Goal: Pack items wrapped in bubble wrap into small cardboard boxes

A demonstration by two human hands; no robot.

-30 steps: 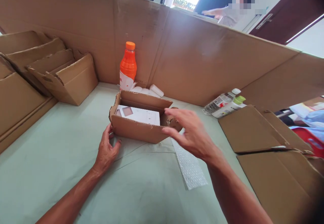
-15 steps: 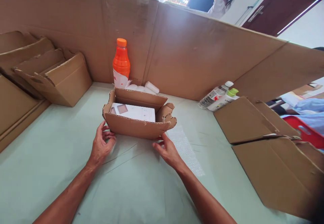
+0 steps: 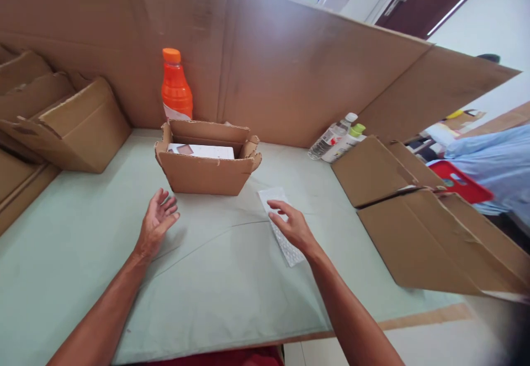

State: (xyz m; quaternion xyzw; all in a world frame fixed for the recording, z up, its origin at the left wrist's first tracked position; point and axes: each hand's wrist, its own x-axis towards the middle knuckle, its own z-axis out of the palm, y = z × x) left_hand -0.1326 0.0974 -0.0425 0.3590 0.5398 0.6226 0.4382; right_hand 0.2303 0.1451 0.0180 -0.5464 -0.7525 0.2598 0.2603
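Note:
An open cardboard box [image 3: 202,175] stands upright on the table, its flaps raised. Inside it lies a white box [image 3: 207,151] with a printed picture, its lower part hidden by the front wall. My left hand [image 3: 157,219] hovers in front of the cardboard box's left corner, fingers apart, holding nothing. Over a strip of bubble wrap [image 3: 289,253], my right hand [image 3: 292,225] hangs with curled, parted fingers and nothing between them; whether it touches the wrap I cannot tell.
Behind the cardboard box stands an orange bottle [image 3: 177,87]. A clear bottle [image 3: 331,138] and a white bottle with a green cap [image 3: 345,144] lean at the right. More cardboard boxes [image 3: 89,128] line the left, others [image 3: 422,244] the right. A cardboard wall [image 3: 281,73] closes the back.
Both hands have let go of the cardboard box and drawn back from it. My right hand has moved right, over the bubble wrap. The box stands farther from me, and the view has shifted.

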